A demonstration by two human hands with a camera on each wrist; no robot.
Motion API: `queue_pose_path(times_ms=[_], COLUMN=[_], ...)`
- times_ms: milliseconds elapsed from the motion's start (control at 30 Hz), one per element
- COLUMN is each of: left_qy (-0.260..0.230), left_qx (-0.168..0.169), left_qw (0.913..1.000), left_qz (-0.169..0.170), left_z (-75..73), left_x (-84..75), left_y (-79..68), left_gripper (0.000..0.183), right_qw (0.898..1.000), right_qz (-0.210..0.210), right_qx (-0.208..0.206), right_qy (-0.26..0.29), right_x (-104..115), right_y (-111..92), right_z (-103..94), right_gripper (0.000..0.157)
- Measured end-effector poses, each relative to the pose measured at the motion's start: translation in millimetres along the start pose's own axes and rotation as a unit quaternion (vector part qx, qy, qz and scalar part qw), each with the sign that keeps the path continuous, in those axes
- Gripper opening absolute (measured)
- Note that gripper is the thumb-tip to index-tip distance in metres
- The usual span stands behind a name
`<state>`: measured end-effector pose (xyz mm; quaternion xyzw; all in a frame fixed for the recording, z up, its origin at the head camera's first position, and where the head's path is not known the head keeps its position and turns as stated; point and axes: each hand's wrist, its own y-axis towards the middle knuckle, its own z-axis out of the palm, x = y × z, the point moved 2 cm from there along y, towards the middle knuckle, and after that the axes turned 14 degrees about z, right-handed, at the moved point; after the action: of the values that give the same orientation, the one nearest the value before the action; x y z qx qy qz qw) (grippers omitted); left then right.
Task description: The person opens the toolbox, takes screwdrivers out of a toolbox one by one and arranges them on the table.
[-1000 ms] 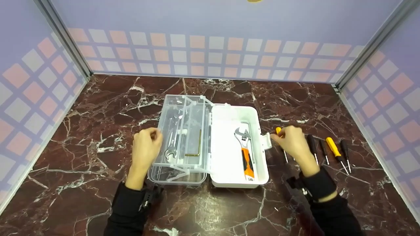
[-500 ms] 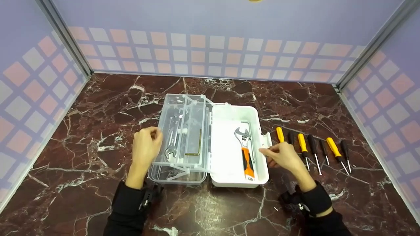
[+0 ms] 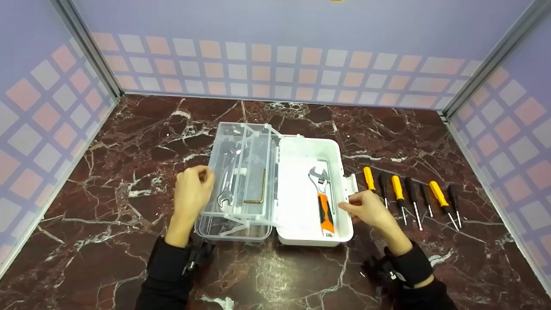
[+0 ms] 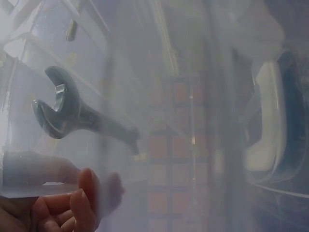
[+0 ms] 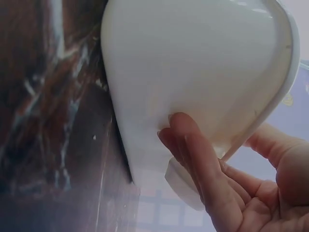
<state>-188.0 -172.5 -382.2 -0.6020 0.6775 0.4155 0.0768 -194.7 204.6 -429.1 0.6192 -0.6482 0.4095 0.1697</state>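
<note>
An open toolbox has a white base (image 3: 316, 243) with a clear lid and fold-out tray (image 3: 234, 218) on its left. My left hand (image 3: 192, 189) pinches the tray's left edge, its fingertips curled at the clear plastic in the left wrist view. In the tray lie an open-end wrench (image 4: 72, 113) and a brass hex key (image 3: 262, 186). My right hand (image 3: 366, 207) grips the base's right wall, thumb over the rim, fingers (image 5: 193, 145) against the outside. An adjustable wrench (image 3: 326, 213) with an orange and black handle lies in the base beside a silver hex key (image 3: 332, 196).
Right of the toolbox, several yellow-handled and black-handled screwdrivers (image 3: 438, 193) lie in a row on the dark red marbled table (image 3: 142, 146). A white latch (image 3: 351, 184) sticks out from the base just beyond my right hand. Panels with a checkered band (image 3: 284, 75) enclose the table.
My right hand has moved from the latch toward the front of the base and now grips its right wall. My left hand stays at the tray's edge.
</note>
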Motion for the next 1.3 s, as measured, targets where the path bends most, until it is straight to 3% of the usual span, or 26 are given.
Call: queue_pose_path(times_ms=[133,333,500,567,667,767,867,933,1133,1300], left_qy=[-0.016,-0.090,-0.072,-0.058,-0.064,-0.071,-0.099,-0.145,-0.310,-0.353], left_qx=[0.013,0.083,0.127,0.169,0.243,0.287,0.298,0.297,0.285,0.265], left_qw=[0.9998,0.9916,0.9889,0.9838,0.9677,0.9552,0.9491,0.9433,0.9060,0.8940], left_qz=[-0.001,-0.042,-0.031,-0.019,-0.017,-0.016,-0.022,-0.028,-0.042,-0.076], left_z=[-1.6,-12.8,-30.7,-35.5,-36.9,-34.7,-29.0,-23.8,-11.0,-9.8], left_x=[-0.2,7.1,18.2,22.7,28.7,32.1,36.1,39.2,43.1,42.1], left_y=[0.9,-4.7,-14.9,-21.1,-31.7,-42.2,-51.6,-57.4,-70.7,-71.8], left_gripper=[0.021,0.046,0.051,0.053,0.060,0.062,0.063,0.062,0.047,0.043], right_qw=[1.000,1.000,1.000,1.000,1.000,1.000,1.000,1.000,1.000,0.999], right_qz=[-0.002,-0.003,-0.007,-0.010,-0.015,-0.015,-0.014,-0.008,0.001,-0.006], right_qx=[0.005,0.011,0.009,0.010,0.010,0.007,0.007,0.005,0.005,0.002], right_qy=[0.011,0.017,0.022,0.024,0.022,0.015,0.013,0.015,0.030,0.036], right_x=[-1,-1,0,0,0,16,22,18,-3,-2], right_y=[1,1,1,0,0,-13,-18,-15,0,0], right_z=[-0.1,-0.8,-0.2,0.0,0.0,-1.5,-1.6,-0.9,1.7,2.9], right_gripper=[0.035,0.035,0.033,0.031,0.030,0.027,0.023,0.023,0.024,0.024])
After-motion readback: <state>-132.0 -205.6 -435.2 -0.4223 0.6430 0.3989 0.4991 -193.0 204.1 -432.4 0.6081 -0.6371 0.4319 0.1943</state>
